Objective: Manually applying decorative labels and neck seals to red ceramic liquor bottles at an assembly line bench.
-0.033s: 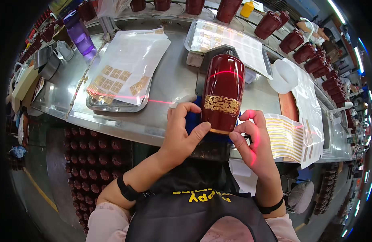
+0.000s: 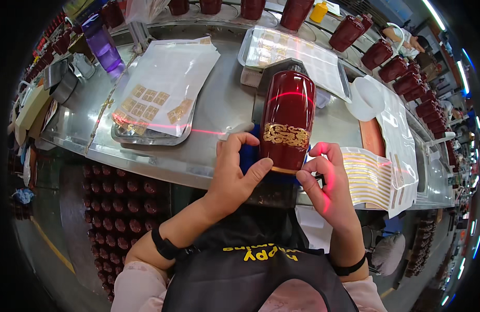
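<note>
A glossy dark red bottle (image 2: pixel 288 106) lies on a holder in front of me, its neck pointing away. A gold patterned decal (image 2: pixel 286 135) crosses its lower half, and a narrow gold band (image 2: pixel 284 170) runs along its base. My left hand (image 2: pixel 233 171) grips the bottle's lower left, with the thumb at the base corner and the index finger bent against the side. At the lower right, my right hand (image 2: pixel 328 179) has thumb and curled fingers at the base edge. Red laser lines fall across the bottle and my right fingers. The bottle's underside is hidden.
Left, a metal tray (image 2: pixel 151 138) carries sheets of gold decals (image 2: pixel 145 104). Another decal sheet (image 2: pixel 302 52) lies behind the bottle. Right are a white round container (image 2: pixel 364 99) and a sheet of gold strips (image 2: pixel 365 177). Red bottles (image 2: pixel 346 32) line the far side; a purple bottle (image 2: pixel 102 44) stands left.
</note>
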A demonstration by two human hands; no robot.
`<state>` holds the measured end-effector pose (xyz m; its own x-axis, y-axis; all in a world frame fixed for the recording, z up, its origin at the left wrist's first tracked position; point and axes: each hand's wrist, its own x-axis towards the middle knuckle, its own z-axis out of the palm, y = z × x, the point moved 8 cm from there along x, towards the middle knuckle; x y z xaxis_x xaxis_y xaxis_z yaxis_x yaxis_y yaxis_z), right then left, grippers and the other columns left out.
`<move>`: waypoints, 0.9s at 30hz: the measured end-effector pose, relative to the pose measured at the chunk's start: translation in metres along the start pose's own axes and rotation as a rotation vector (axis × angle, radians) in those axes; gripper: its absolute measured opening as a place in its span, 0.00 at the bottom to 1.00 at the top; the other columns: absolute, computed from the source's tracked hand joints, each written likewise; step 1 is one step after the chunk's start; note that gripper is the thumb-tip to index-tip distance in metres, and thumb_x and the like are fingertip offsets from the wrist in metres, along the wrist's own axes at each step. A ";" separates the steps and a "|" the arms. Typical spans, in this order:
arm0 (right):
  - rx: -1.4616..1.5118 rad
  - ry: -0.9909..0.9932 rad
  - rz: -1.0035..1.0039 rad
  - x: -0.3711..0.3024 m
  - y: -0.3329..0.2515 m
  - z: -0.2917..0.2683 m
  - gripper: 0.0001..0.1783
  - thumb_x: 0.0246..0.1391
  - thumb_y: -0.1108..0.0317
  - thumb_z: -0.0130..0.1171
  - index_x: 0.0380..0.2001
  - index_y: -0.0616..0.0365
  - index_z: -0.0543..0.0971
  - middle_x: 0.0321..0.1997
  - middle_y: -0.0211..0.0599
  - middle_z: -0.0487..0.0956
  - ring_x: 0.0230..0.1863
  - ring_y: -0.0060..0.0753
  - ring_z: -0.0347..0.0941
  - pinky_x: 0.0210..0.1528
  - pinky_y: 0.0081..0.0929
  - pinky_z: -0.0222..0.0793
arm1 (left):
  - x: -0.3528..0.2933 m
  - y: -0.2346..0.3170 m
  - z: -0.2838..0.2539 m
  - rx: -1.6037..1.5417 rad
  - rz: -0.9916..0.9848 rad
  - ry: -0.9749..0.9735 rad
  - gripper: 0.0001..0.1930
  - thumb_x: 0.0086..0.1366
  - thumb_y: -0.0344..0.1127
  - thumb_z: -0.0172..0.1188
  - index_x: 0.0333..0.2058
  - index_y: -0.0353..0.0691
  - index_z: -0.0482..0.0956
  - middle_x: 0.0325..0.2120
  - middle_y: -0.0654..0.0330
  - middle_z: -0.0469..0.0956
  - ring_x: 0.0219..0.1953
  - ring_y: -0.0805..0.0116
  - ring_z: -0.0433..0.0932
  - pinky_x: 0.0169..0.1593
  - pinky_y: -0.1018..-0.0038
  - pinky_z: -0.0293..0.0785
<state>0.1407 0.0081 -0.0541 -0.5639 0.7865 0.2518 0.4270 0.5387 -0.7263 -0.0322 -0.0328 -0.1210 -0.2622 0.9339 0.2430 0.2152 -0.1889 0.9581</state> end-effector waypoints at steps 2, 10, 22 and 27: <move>-0.015 0.000 0.012 -0.001 0.004 -0.001 0.06 0.50 0.73 0.63 0.29 0.59 0.76 0.44 0.43 0.68 0.48 0.44 0.64 0.52 0.34 0.60 | -0.002 0.003 0.001 0.025 0.005 -0.009 0.22 0.62 0.44 0.63 0.48 0.37 0.67 0.44 0.51 0.69 0.47 0.58 0.65 0.53 0.67 0.61; 0.097 -0.007 0.060 -0.006 0.017 0.003 0.07 0.50 0.72 0.64 0.30 0.58 0.76 0.45 0.43 0.68 0.49 0.42 0.64 0.51 0.33 0.62 | -0.004 -0.019 0.004 -0.188 -0.094 -0.058 0.22 0.66 0.44 0.58 0.51 0.35 0.65 0.53 0.48 0.65 0.55 0.57 0.63 0.61 0.67 0.56; 0.150 -0.007 0.050 -0.005 0.025 0.003 0.06 0.51 0.73 0.63 0.29 0.59 0.75 0.45 0.41 0.67 0.49 0.39 0.64 0.49 0.29 0.63 | 0.002 -0.005 0.009 -0.059 0.021 -0.023 0.29 0.62 0.47 0.64 0.52 0.35 0.62 0.47 0.51 0.64 0.51 0.60 0.63 0.58 0.67 0.59; 0.194 -0.013 0.089 -0.007 0.028 0.003 0.06 0.51 0.73 0.63 0.29 0.59 0.75 0.45 0.41 0.67 0.49 0.38 0.64 0.48 0.28 0.64 | 0.001 -0.003 0.011 -0.044 -0.014 -0.034 0.29 0.61 0.45 0.64 0.53 0.34 0.61 0.48 0.51 0.63 0.52 0.60 0.63 0.58 0.67 0.59</move>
<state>0.1546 0.0166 -0.0784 -0.5398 0.8238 0.1733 0.3327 0.3979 -0.8550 -0.0226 -0.0280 -0.1250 -0.2327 0.9461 0.2254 0.1698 -0.1887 0.9673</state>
